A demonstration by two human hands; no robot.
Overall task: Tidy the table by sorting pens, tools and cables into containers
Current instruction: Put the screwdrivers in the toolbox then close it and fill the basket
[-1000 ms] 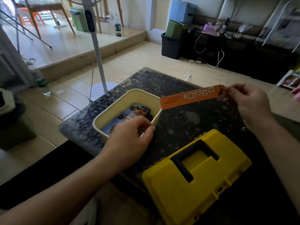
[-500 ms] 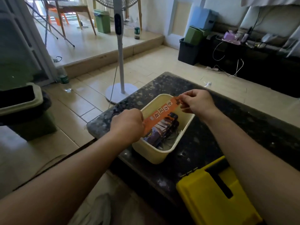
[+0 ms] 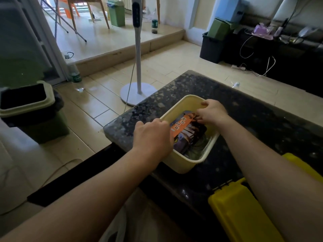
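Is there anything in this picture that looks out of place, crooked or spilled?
Nothing looks spilled or broken. The cream plastic tub sits close to the corner edge of the dark speckled stone table, and the orange paper strip lies slanted across the dark packets inside it.

A cream tub (image 3: 181,165) sits mid-frame on the dark speckled counter (image 3: 262,119), close to its left edge. Inside it an orange strip (image 3: 180,125) printed with characters lies slantwise over dark packets (image 3: 194,135). The right grip (image 3: 212,111), above and right of the strip, pinches its upper end, one finger touching the tub's far rim. The left grip (image 3: 153,137) covers the tub's left rim. The strip's lower end runs behind it, so it possibly holds that end, but its fingers are hidden. A yellow toolbox (image 3: 241,215) lies shut at lower right. On the tiled floor a white fan stand (image 3: 138,67) rises at upper centre, and a green bin (image 3: 26,105) stands at left.
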